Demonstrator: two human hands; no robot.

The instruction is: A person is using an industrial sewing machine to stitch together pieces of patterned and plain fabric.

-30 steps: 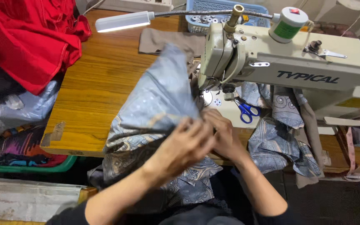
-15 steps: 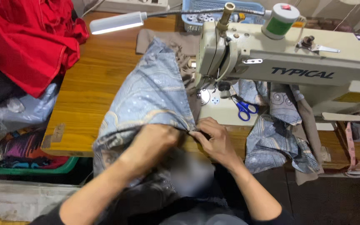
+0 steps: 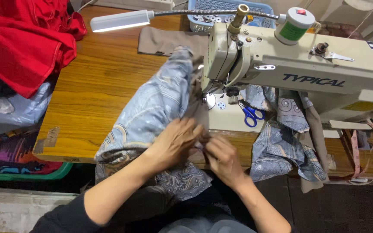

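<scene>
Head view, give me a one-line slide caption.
Both hands, left hand and right hand, pinch patterned blue fabric before a cream sewing machine.

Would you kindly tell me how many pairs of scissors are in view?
1: blue-handled scissors lie on the sewing machine bed, right of the needle. Others may be hidden under fabric.

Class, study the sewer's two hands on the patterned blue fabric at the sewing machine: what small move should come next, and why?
Probably slide the pinched edge forward under the needle. Both the left hand and right hand grip the patterned blue fabric at the table's front edge, short of the sewing machine's needle area, so the seam appears not yet positioned.
</scene>
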